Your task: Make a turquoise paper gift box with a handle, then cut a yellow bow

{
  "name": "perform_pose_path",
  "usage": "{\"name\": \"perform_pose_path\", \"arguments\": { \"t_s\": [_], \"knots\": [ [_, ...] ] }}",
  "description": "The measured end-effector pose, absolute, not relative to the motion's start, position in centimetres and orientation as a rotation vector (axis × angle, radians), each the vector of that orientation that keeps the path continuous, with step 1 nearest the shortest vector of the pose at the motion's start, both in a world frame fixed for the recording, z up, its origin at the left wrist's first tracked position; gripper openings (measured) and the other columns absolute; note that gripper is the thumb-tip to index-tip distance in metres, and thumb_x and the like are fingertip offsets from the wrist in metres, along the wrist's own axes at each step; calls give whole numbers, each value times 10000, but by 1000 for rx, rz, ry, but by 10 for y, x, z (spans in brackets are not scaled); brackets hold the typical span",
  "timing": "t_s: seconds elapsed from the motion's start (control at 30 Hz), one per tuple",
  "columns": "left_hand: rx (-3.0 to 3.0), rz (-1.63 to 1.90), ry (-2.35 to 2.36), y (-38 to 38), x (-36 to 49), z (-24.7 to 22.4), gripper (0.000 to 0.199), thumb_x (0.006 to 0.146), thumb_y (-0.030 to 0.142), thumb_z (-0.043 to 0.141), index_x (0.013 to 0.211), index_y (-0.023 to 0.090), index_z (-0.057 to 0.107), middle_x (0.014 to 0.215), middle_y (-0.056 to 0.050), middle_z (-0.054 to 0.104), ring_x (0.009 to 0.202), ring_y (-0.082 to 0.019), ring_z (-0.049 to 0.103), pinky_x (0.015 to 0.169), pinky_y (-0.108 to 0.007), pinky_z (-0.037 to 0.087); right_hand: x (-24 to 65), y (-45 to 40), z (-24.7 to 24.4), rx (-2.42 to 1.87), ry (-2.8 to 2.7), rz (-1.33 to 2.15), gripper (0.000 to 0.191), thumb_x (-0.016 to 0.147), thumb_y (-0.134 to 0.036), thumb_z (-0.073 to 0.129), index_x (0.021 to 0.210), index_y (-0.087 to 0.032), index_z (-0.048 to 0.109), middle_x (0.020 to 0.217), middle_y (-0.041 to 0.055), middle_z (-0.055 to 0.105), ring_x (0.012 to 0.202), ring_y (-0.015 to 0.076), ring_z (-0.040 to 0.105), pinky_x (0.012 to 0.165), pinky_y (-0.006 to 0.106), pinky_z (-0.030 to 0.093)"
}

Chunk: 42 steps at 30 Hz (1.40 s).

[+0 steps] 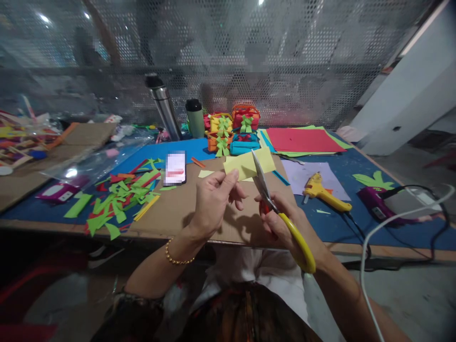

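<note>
Between thumb and fingers, my left hand (215, 199) pinches the near left edge of a yellow strip of paper (242, 165). My right hand (285, 218) is closed on a pair of scissors (263, 183) with yellow handles. The blades point away from me and cross the right part of the strip; whether they have cut into it I cannot tell. Beneath both hands lies a sheet of brown cardboard (171, 218). Pale yellow paper pieces (205, 174) rest on the cardboard behind the held strip.
Green and red paper scraps (121, 194) heap at left beside a phone (175, 167). Small paper baskets with bows (245, 142) stand behind, near two flasks (195, 118). Coloured sheets (306, 140), a yellow glue gun (326, 192) and a white cable (370, 237) are at right.
</note>
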<state>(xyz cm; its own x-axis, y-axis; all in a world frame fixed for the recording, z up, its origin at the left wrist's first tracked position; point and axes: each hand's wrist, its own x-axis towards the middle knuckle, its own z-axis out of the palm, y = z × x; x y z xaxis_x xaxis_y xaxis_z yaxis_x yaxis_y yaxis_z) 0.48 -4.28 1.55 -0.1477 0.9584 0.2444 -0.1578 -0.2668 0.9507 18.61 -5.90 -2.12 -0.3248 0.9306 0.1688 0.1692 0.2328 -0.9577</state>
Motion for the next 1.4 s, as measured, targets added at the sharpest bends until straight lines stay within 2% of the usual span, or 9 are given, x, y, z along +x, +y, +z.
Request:
{"name": "perform_pose_path", "arguments": {
  "t_s": [0.33, 0.57, 0.8, 1.0, 1.17, 1.4],
  "knots": [
    [1163, 1559, 1002, -46, 5, 19, 368, 860, 375, 708, 553, 184, 641, 497, -7, 652, 356, -67, 544, 386, -207, 386, 184, -59, -21, -1043, -1670, 1152, 611, 851, -759, 657, 1108, -204, 640, 749, -20, 573, 511, 92, 473, 428, 225, 408],
    [1112, 1542, 971, -47, 4, 19, 363, 845, 355, 728, 540, 183, 629, 505, -11, 661, 342, -71, 535, 372, -213, 379, 184, -62, -5, -1099, -1745, 1122, 683, 827, -823, 612, 1090, -194, 651, 747, 0, 598, 550, 112, 508, 477, 239, 448],
    [1119, 1541, 987, -47, 4, 19, 373, 854, 375, 706, 542, 187, 623, 504, -18, 666, 340, -72, 538, 375, -209, 385, 182, -63, -1, -1129, -1801, 1035, 623, 850, -783, 602, 1050, -196, 664, 706, -12, 592, 537, 115, 508, 494, 240, 431],
    [1117, 1539, 990, -47, 4, 18, 368, 849, 377, 708, 544, 185, 632, 506, -20, 667, 344, -69, 535, 377, -207, 391, 181, -65, -2, -1124, -1770, 1010, 581, 851, -762, 634, 1014, -205, 661, 660, -33, 544, 488, 102, 451, 431, 223, 382],
    [1116, 1538, 978, -49, 4, 19, 381, 861, 383, 705, 545, 183, 636, 492, -17, 657, 341, -70, 537, 379, -203, 395, 182, -68, -8, -1120, -1747, 1046, 536, 866, -715, 664, 1047, -211, 654, 652, -37, 544, 481, 105, 482, 410, 211, 369],
    [1093, 1518, 954, -48, 7, 19, 376, 822, 390, 744, 537, 180, 615, 501, -16, 662, 337, -71, 532, 369, -200, 394, 179, -66, -9, -1110, -1712, 1002, 609, 842, -755, 654, 1064, -189, 678, 726, 3, 624, 553, 124, 555, 483, 227, 474]
  ]
}}
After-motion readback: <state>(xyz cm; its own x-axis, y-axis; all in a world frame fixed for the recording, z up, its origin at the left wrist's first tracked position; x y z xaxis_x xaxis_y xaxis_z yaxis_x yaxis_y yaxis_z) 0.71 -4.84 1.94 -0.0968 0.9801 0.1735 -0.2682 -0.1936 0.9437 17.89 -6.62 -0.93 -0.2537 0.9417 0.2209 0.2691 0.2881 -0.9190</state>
